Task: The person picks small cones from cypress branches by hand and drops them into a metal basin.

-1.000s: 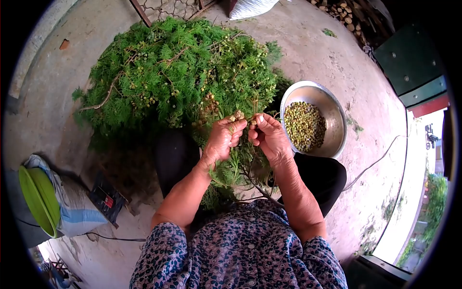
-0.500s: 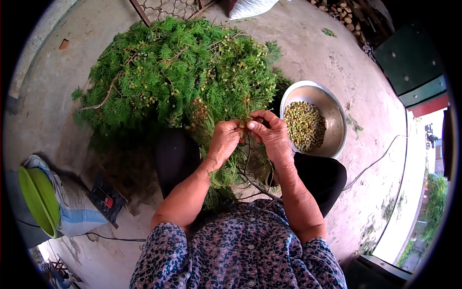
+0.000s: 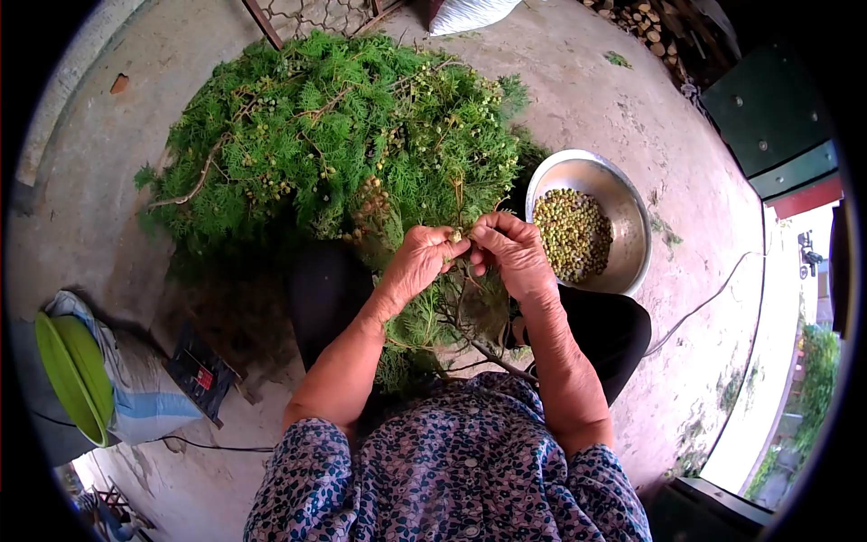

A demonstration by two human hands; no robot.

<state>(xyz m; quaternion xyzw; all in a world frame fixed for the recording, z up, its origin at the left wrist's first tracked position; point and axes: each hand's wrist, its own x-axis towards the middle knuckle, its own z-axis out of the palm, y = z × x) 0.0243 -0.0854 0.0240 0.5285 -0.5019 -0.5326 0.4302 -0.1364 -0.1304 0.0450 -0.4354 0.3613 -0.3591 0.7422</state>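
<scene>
My left hand (image 3: 422,262) and my right hand (image 3: 515,253) meet over my lap, fingertips almost touching. A small pale green cone (image 3: 455,236) is pinched in my left fingers. The right thumb and fingers are closed on a thin twig beside it. Below the hands a leafy branch (image 3: 488,348) lies across my lap. Beyond them spreads a big heap of green conifer branches (image 3: 334,135) dotted with cones. Right of my right hand stands a metal bowl (image 3: 634,212), partly filled with small green and brown cones (image 3: 571,237).
At the left, a lime-green basin (image 3: 72,379) leans by a white and blue sack (image 3: 149,397). A cable (image 3: 704,303) crosses the concrete floor at the right. Firewood (image 3: 652,27) and a dark green panel (image 3: 766,117) are at the upper right. A white sack (image 3: 474,14) is at the top.
Both hands have come down slightly toward me, and their fingers have shifted around the cone and twig. The branch in my lap has moved a little. The bowl and heap look the same.
</scene>
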